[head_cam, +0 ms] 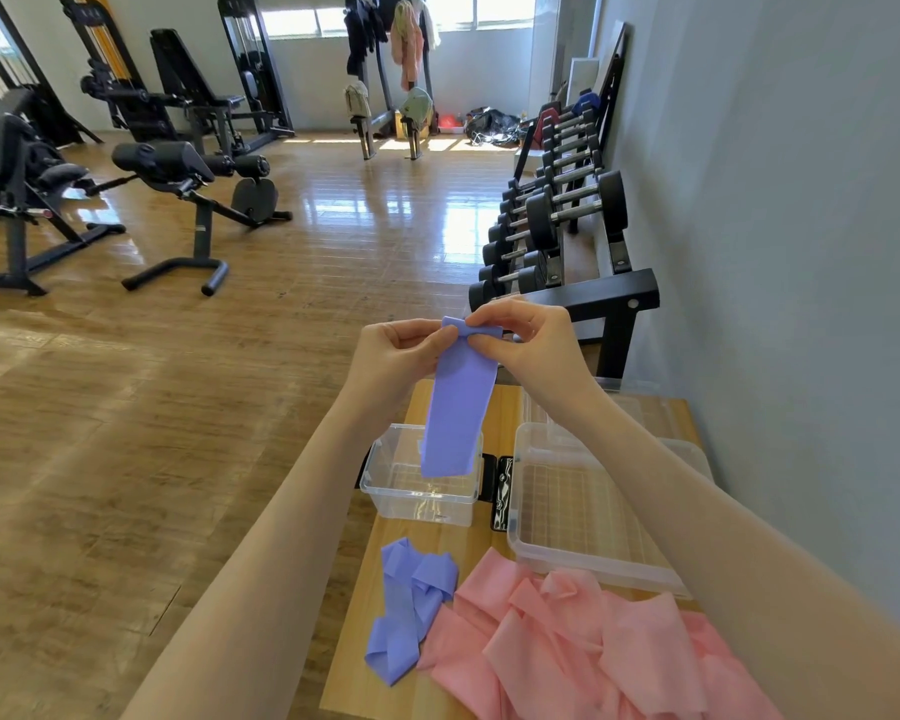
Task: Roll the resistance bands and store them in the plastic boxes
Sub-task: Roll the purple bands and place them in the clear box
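Left hand (396, 356) and right hand (528, 340) both pinching the top edge of a purple resistance band (455, 407), band hanging below the fingers, lower end over the small clear plastic box (419, 504) on the wooden table (505, 407), pink bands (583, 646) heaped nearer.

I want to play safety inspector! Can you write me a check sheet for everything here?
Surface: wooden table, bare at its far end.
Job's things: purple band hanging over the small clear box; larger clear box empty; second purple band and pink bands lying loose.
Clutter: nothing seen.
Hands: left hand and right hand pinch the band's top end.
Cables: nothing seen.
Surroundings: dumbbell rack along the wall, gym benches, shiny wooden floor.
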